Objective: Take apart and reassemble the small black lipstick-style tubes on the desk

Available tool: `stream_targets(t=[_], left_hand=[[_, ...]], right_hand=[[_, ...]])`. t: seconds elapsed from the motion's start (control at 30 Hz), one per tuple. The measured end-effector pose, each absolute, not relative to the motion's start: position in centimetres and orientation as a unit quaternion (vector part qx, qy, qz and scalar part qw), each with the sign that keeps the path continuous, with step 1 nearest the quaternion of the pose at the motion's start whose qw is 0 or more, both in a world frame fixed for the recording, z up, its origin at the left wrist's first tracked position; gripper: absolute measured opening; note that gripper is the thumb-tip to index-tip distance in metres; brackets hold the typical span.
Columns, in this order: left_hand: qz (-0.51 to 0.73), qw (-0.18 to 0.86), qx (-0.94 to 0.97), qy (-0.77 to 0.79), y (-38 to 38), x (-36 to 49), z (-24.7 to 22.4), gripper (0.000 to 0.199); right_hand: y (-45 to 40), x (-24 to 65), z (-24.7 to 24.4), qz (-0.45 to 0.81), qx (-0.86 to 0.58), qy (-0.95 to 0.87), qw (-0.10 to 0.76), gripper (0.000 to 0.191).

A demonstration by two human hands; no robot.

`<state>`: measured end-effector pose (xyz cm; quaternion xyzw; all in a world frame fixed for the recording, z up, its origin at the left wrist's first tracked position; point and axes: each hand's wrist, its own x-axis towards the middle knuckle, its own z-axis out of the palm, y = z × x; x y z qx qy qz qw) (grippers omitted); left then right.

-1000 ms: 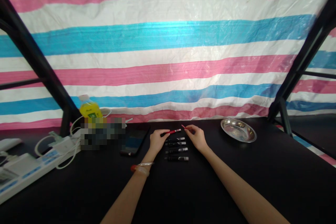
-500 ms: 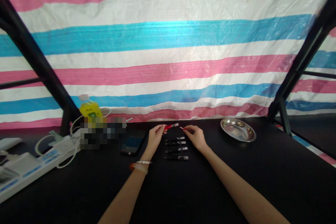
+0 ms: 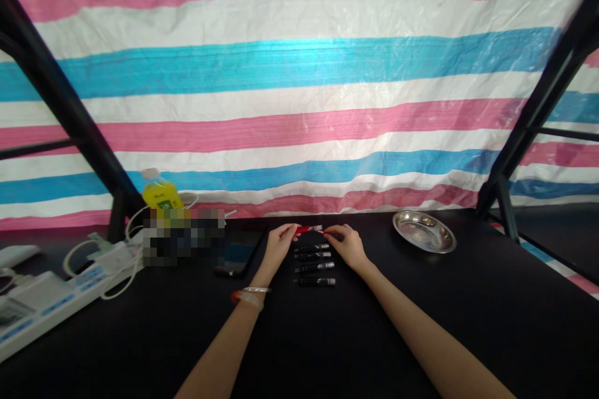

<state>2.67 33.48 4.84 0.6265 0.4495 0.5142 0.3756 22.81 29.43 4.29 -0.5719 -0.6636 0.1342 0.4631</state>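
My left hand point(image 3: 279, 242), with bangles at the wrist, pinches a red pen point(image 3: 304, 229) whose clear end points right. Close to that end, my right hand point(image 3: 347, 244) has its fingertips closed on a small red piece point(image 3: 326, 232), too small to make out fully. Several black pens lie in a column on the black table point(image 3: 355, 336) below and between the hands, from the top one point(image 3: 311, 249) to the bottom one point(image 3: 317, 282). Both hands are at the upper end of this column.
An oval metal dish point(image 3: 424, 232) is at the right. On the left are a dark tablet point(image 3: 238, 252), a yellow bottle point(image 3: 161, 193), and a white power strip point(image 3: 60, 305) with cables. A striped sheet point(image 3: 299, 100) hangs behind, between black frame legs.
The red pen has shifted slightly right and down and lies more level. My right hand has moved a little left, bringing the small red piece closer to the pen's clear end.
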Motion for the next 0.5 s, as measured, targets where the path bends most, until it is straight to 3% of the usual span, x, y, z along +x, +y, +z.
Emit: stream_targets(t=[0.5], left_hand=[[0.521, 0.393, 0.614, 0.444, 33.25, 2.7, 5.07, 0.037]], right_hand=[[29.5, 22.79, 4.22, 0.135, -0.58, -0.658, 0.46, 0.013]])
